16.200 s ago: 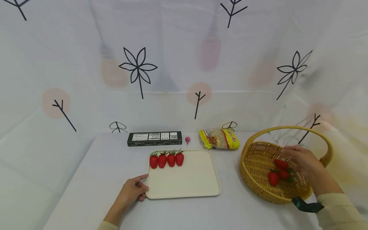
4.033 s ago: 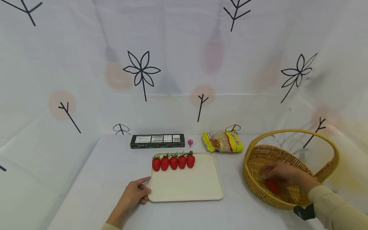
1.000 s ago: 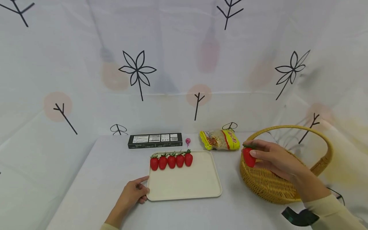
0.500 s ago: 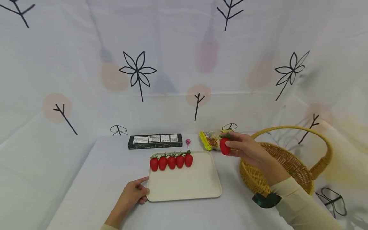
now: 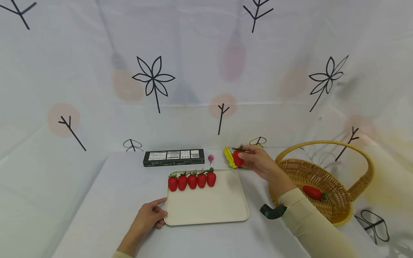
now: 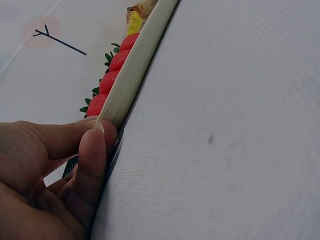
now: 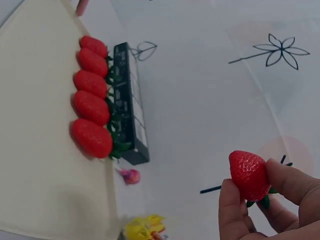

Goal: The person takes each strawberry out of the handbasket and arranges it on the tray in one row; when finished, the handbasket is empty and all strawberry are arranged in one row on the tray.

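Observation:
My right hand (image 5: 258, 161) pinches a red strawberry (image 5: 238, 158) between thumb and fingers, in the air behind the tray's back right corner; the right wrist view shows this strawberry (image 7: 248, 175) with its green leaves down. The cream tray (image 5: 209, 206) lies on the table, with a row of several strawberries (image 5: 192, 181) along its back edge, from the left corner to past the middle. At the tray's left edge, my left hand (image 5: 149, 216) grips the rim; the left wrist view shows thumb and finger on the tray's rim (image 6: 132, 82). One strawberry (image 5: 312, 192) lies in the wicker basket (image 5: 284, 211).
Behind the tray lie a black box (image 5: 173, 157) and a pink lollipop (image 5: 210, 158). A yellow food packet (image 5: 228, 154) is partly hidden by the right hand. The basket's tall handle (image 5: 326, 142) arches up at the right. A patterned cloth hangs at the back.
Over the last second my right hand carried the strawberry left from the basket, past the packet. Earlier, the tray's row grew by one strawberry. The left hand stayed at the tray's edge.

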Action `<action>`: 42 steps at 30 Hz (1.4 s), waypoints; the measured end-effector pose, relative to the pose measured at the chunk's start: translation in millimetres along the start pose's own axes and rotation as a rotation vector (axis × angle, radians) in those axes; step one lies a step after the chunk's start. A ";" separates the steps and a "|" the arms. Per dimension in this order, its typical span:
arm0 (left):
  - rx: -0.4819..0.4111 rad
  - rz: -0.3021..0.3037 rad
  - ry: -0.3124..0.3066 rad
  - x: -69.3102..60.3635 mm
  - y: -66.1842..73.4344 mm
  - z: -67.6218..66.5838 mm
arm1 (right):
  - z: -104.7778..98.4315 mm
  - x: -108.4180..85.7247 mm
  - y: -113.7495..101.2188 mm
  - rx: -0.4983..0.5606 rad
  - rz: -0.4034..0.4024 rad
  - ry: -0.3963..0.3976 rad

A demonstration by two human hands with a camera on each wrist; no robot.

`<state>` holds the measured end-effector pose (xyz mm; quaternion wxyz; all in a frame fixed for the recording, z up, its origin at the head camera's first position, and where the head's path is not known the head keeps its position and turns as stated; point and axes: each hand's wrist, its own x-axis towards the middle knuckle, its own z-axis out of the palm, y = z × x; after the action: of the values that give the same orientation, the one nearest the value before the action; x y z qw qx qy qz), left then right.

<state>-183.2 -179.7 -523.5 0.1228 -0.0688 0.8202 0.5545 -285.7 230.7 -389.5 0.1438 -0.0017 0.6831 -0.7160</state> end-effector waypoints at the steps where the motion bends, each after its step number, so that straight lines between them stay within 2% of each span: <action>1: 0.001 0.000 0.002 -0.2 0.0 0.0 | 1.8 3.2 3.4 -0.003 0.005 0.005; 9: -0.013 0.009 0.001 -1.1 -0.6 -0.4 | 16.7 23.6 32.6 -0.095 0.112 0.093; 14: -0.002 -0.007 0.013 -1.0 -0.7 -0.4 | 25.8 35.0 52.0 -0.164 0.169 0.133; 21: -0.010 -0.007 0.007 -0.4 -1.1 -0.5 | 41.7 42.5 73.6 -0.273 0.150 0.105; 31: -0.013 -0.014 0.013 1.1 1.5 -0.4 | 48.4 51.6 90.6 -0.387 0.139 0.176; 35: -0.014 -0.008 0.007 0.0 1.8 -0.5 | 49.3 54.1 96.5 -0.400 0.138 0.185; 42: -0.004 0.003 -0.001 -1.9 2.0 -0.1 | 53.0 54.9 102.0 -0.352 0.125 0.205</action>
<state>-181.9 -179.0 -521.2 0.1225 -0.0676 0.8192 0.5561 -307.0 164.9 -496.4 0.1151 0.0884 0.8076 -0.5716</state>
